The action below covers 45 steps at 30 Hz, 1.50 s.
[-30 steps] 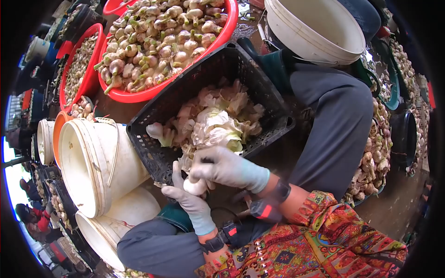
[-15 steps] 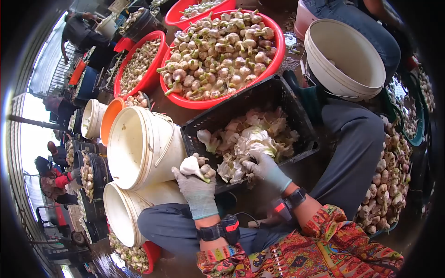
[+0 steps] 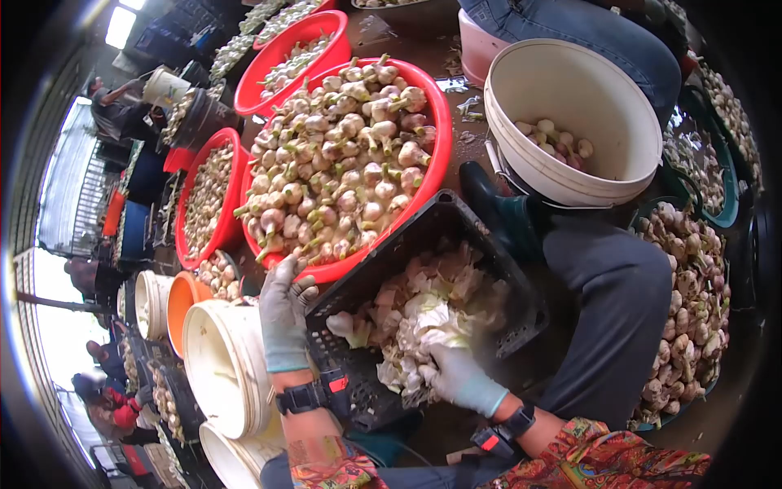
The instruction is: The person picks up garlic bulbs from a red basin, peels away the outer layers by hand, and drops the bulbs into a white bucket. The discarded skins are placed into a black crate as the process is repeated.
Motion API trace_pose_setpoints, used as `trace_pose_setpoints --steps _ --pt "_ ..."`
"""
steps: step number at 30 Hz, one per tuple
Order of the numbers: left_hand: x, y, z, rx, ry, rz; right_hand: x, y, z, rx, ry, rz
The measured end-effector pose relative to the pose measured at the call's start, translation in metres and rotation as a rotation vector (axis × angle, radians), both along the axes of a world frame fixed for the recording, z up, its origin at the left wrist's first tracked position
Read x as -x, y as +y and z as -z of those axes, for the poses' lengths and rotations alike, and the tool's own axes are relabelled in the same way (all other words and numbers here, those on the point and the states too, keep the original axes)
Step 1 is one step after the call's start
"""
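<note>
My left hand (image 3: 285,318), in a grey-white glove, is raised at the near rim of a large red tub (image 3: 444,122). Its fingers are apart and no bulb shows in them. Garlic bulbs (image 3: 334,175) with cut stems fill that tub. My right hand (image 3: 464,379), gloved too, is curled down against a heap of papery garlic skins (image 3: 432,318); what its fingers hold, if anything, is hidden. The skins lie in a black plastic crate (image 3: 489,244), tilted in front of me.
A large white bucket (image 3: 521,155) at upper right holds several bulbs. White buckets (image 3: 257,359) stand at my left, with an orange one (image 3: 181,301) behind. More garlic (image 3: 688,326) lies heaped at right. A person in jeans (image 3: 603,49) sits opposite; other people are at far left.
My left hand has moved up to the red tub, and the garlic it held is gone from it. Bulbs now show in the white bucket. My right hand stays at the skins. The view has shifted.
</note>
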<state>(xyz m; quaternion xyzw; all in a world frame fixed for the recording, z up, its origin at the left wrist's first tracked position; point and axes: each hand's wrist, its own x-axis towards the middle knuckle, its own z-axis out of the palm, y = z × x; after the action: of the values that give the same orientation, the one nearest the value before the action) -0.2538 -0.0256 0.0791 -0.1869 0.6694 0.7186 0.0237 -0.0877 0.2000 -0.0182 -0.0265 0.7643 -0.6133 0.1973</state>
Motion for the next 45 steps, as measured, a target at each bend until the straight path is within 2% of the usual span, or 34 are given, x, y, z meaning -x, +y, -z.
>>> trace_pose_setpoints --steps 1,4,5,7,8,9,11,12,14,15,17,19,21,23,25,28,31,32,34,37,38,40,41,43,45 --pt "0.023 0.012 0.012 0.173 -0.056 0.047 0.001 -0.002 0.006 -0.046 0.065 0.020" --pt "0.097 0.038 0.058 0.440 -0.152 0.430 0.011 -0.002 0.000 -0.021 -0.016 0.001" --pt "0.125 0.039 0.080 0.664 -0.100 0.628 0.015 -0.001 -0.001 0.004 -0.019 0.000" --pt "0.163 0.058 0.117 1.420 0.051 0.914 0.021 -0.003 0.007 -0.024 -0.130 -0.117" --pt "0.168 0.065 0.131 1.577 0.149 0.986 0.022 -0.004 0.011 -0.008 -0.149 -0.103" --pt "0.178 0.071 0.143 1.672 0.053 1.054 0.024 -0.003 0.012 0.009 -0.169 -0.088" --pt "0.198 0.077 0.151 1.677 -0.124 1.193 0.036 0.002 0.004 0.017 -0.225 -0.050" --pt "0.200 0.075 0.148 1.679 -0.125 1.206 0.039 0.003 0.001 0.021 -0.264 -0.025" --pt "0.197 0.070 0.128 1.476 -0.190 1.094 0.040 0.004 0.002 0.015 -0.238 -0.020" --pt "0.185 0.065 0.113 1.122 -0.172 0.904 0.036 0.004 0.000 0.013 -0.214 -0.020" --pt "0.164 0.043 0.099 0.565 -0.147 0.671 0.032 0.005 -0.002 0.010 -0.207 -0.006" --pt "0.114 0.046 0.065 0.245 -0.045 0.433 0.028 0.003 -0.002 -0.026 -0.157 -0.020" --pt "0.052 0.047 0.057 -0.117 0.045 0.234 0.023 0.000 -0.004 0.086 0.140 0.155" --pt "-0.010 0.042 0.057 -0.529 -0.061 0.130 0.019 -0.003 -0.006 0.044 0.291 0.243" --pt "-0.066 0.063 0.052 -0.640 -0.118 -0.117 0.015 0.002 -0.015 0.060 0.266 0.162" --pt "-0.136 0.064 0.056 -0.652 -0.091 -0.141 0.008 0.005 -0.019 -0.013 0.378 0.061" --pt "-0.183 0.072 0.049 -0.495 -0.104 -0.232 -0.003 0.006 -0.033 -0.006 0.206 -0.226" --pt "-0.196 0.079 0.045 -0.458 -0.072 -0.271 -0.006 0.004 -0.038 -0.001 0.210 -0.237" --pt "-0.216 0.070 0.049 -0.464 -0.048 -0.287 -0.010 -0.001 -0.046 -0.151 0.130 -0.427" --pt "-0.227 0.068 0.046 -0.461 -0.025 -0.332 -0.029 -0.015 -0.033 -0.096 0.284 -0.325" --pt "-0.230 0.066 0.046 -0.444 -0.024 -0.329 -0.033 -0.017 -0.027 -0.097 0.280 -0.326" --pt "-0.234 0.062 0.050 -0.429 -0.050 -0.358 -0.038 -0.019 -0.025 0.114 0.187 -0.203" --pt "-0.235 0.061 0.050 -0.433 -0.055 -0.354 -0.038 -0.020 -0.020 0.109 0.184 -0.199" --pt "-0.235 0.061 0.048 -0.374 -0.073 -0.364 -0.027 -0.018 -0.020 0.403 -0.056 -0.128" --pt "-0.235 0.062 0.050 -0.427 -0.088 -0.369 -0.014 0.009 -0.043 0.423 -0.465 -0.283"
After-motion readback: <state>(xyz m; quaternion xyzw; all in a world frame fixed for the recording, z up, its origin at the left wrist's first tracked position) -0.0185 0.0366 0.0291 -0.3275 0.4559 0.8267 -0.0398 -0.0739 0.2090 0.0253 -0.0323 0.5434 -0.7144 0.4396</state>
